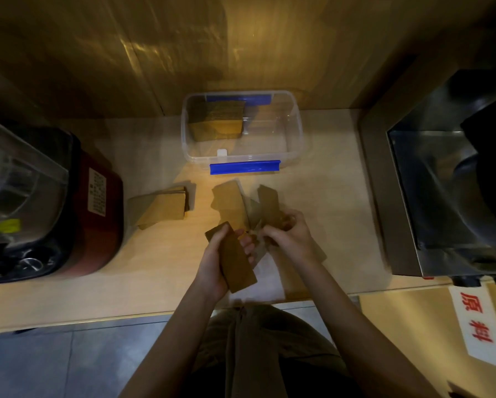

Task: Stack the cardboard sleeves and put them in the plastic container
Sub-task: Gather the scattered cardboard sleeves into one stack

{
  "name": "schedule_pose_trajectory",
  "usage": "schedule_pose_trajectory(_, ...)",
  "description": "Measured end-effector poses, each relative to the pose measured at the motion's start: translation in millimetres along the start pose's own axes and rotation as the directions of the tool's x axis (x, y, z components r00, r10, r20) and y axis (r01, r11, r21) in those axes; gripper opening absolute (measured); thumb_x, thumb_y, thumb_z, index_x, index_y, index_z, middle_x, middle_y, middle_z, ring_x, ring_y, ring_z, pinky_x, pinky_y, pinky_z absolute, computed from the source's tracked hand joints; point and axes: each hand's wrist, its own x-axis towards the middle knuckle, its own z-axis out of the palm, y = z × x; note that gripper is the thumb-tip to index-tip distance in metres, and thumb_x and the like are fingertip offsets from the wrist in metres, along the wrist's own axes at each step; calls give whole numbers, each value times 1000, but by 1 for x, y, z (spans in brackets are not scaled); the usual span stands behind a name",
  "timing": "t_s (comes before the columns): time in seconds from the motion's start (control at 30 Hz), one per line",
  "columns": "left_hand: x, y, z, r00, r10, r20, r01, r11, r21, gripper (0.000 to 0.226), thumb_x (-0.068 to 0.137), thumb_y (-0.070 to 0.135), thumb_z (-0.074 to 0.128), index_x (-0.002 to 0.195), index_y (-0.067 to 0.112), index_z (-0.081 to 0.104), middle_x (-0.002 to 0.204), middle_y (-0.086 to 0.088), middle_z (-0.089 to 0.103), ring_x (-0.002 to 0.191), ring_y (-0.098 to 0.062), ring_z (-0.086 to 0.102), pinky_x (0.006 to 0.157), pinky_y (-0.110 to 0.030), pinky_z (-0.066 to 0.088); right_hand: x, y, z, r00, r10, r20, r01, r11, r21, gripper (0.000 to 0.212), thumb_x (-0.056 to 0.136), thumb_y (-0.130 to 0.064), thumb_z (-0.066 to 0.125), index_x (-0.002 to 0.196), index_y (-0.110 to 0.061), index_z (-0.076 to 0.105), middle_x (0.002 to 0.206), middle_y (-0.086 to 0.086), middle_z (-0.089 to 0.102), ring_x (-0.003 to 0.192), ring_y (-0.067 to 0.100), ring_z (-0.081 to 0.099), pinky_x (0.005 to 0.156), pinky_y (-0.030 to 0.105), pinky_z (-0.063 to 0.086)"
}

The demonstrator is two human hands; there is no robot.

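While the left hand (216, 261) clasps a flat brown cardboard stack (236, 261), the right hand's (288, 235) grip pinches loose sleeves (265, 206).

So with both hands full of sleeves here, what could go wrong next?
1. The left hand grips a flat brown cardboard sleeve stack by one side only; the pieces could fan out or slip.
2. The right hand is pulling at loose brown cardboard sleeves lying crossed, so several may drag along.
3. The clear plastic container with blue clips sits farther back, so carrying a loose stack there risks spilling it.
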Motion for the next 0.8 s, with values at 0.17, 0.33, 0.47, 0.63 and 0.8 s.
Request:
schedule_pose_trajectory(0.17,-2,-2,-4,989,86,120,-95,993,74,53,75,53,45,112,18,62,104,-10,68,98,-26,62,86,-40,47,-40,-4,13,961,-132,243,151,986,-64,73,57,-22,78,118,-32,40,113,-1,50,103,18,52,82,38,53)
schedule_pose_trajectory(0.33,-4,-3,-8,986,120,119,-115,992,-46,63,54,60,70,99,16,68,102,-8,69,96,-23,65,83,-38,54,-60,4,28,912,-267,312,359,887,-292,78,46,-38,69,118,-28,43,113,-1,46,103,16,48,82,33,48)
schedule_pose_trajectory(0.47,-2,-4,-17,979,146,145,-134,987,-90,78,41,53,83,104,14,59,101,-6,69,90,-18,68,78,-33,56,-62,8,33,876,-294,382,439,814,-380,75,45,-49,61,115,-25,45,115,-4,40,108,19,45,88,37,48)
schedule_pose_trajectory(0.63,-5,-3,-23,981,162,111,-149,982,-118,74,47,48,81,109,15,59,102,-6,71,92,-18,69,78,-32,57,-59,12,38,860,-286,423,471,764,-441,74,47,-52,58,114,-22,45,122,3,41,109,21,44,90,42,47)
schedule_pose_trajectory(0.8,-6,0,-27,992,120,-28,-121,992,-20,18,85,32,51,96,20,60,85,-1,64,71,-13,67,62,-28,56,-59,16,36,807,-292,513,561,649,-514,66,63,-53,60,119,-21,49,128,5,43,117,19,37,94,32,41)
